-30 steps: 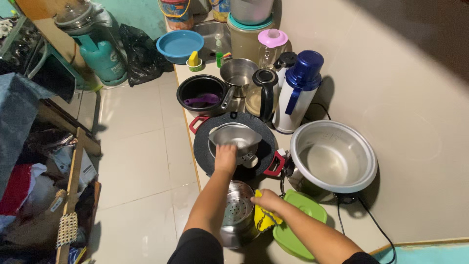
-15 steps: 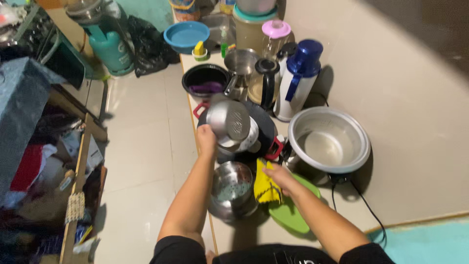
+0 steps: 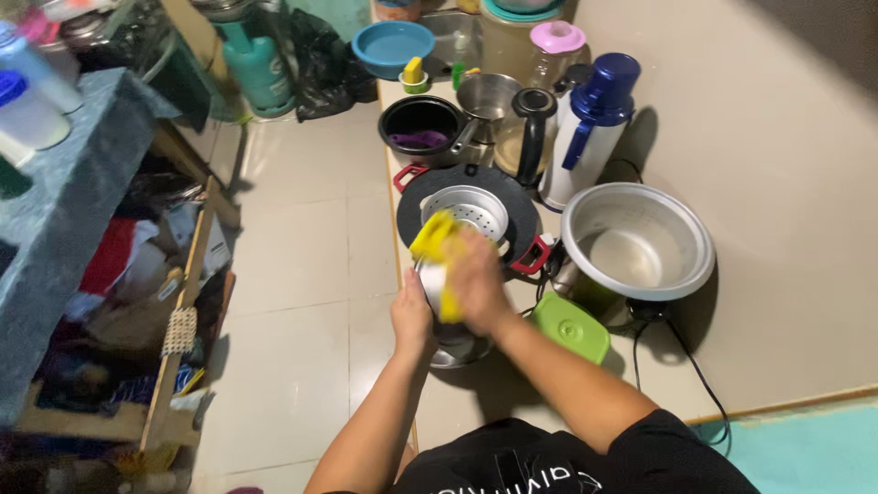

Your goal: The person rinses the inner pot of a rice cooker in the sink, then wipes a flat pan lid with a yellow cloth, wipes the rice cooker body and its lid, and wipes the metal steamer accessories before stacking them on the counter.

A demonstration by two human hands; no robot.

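While the left hand (image 3: 412, 316) grips a shiny steel pot (image 3: 455, 348), the right hand (image 3: 476, 279) presses a soft yellow cloth (image 3: 433, 240) on it; glossy tiled floor (image 3: 293, 274) at nine o'clock.

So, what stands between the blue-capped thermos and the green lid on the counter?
The head view shows the steel rice-cooker bowl between the thermos and the green lid.

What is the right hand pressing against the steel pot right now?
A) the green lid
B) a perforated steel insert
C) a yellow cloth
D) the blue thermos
C: the right hand has a yellow cloth bunched under it against the steel pot, which the left hand steadies; the green lid lies apart on the counter.
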